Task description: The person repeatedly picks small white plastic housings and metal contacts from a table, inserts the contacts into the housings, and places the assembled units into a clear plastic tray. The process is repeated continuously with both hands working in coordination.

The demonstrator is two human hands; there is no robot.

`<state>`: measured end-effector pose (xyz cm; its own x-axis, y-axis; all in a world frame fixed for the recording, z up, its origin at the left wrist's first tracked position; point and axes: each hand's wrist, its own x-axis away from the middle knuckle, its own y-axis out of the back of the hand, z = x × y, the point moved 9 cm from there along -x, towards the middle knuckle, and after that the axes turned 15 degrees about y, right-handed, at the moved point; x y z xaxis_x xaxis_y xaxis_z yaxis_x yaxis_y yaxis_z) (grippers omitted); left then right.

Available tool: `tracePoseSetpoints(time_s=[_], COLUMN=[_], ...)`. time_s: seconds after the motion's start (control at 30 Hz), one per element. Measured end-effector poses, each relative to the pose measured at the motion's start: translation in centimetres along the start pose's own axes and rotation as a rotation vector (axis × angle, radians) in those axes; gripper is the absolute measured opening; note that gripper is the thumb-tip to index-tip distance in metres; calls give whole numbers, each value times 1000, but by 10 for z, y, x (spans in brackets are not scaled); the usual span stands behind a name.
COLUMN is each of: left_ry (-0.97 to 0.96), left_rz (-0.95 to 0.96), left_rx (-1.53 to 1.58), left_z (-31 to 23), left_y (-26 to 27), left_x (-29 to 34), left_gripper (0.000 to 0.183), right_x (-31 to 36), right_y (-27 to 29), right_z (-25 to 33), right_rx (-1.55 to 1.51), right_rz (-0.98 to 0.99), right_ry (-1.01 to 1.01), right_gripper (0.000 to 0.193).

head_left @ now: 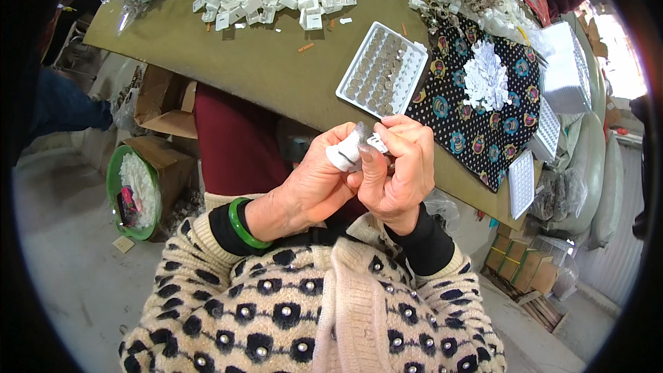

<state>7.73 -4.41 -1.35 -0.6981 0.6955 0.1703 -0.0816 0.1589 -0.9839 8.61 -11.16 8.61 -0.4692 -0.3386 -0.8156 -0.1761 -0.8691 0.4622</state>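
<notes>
With wrists angled inward, the left hand (304,179) and right hand (402,174) meet by the tabletop (269,65), each grip narrow, fingertips pinching a small white piece (376,142) between them.

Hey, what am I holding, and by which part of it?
A small white piece, held where your left hand and right hand meet; it's mostly hidden, so the part gripped can't be told.

One head-worn fisheye looks down on the nearby fingers (410,139) and the table (276,76) beyond.
</notes>
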Motion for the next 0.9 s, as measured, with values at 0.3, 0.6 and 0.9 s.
tracePoseSetpoints(time_s=[0.3, 0.6, 0.9], left_ry=[-33, -35, -118], left_rz=[-143, -129, -274], left_rx=[-36, -71, -150], left_z=[-5, -5, -16], left_y=[-4, 4, 13], left_x=[1, 4, 8], left_gripper=[13, 15, 11], right_x=[0, -9, -5], right_y=[3, -1, -7], right_z=[-13, 1, -6], right_rx=[-298, -34, -90], right_rz=[-15, -18, 85], right_ry=[-258, 38, -104], right_gripper=[24, 23, 32])
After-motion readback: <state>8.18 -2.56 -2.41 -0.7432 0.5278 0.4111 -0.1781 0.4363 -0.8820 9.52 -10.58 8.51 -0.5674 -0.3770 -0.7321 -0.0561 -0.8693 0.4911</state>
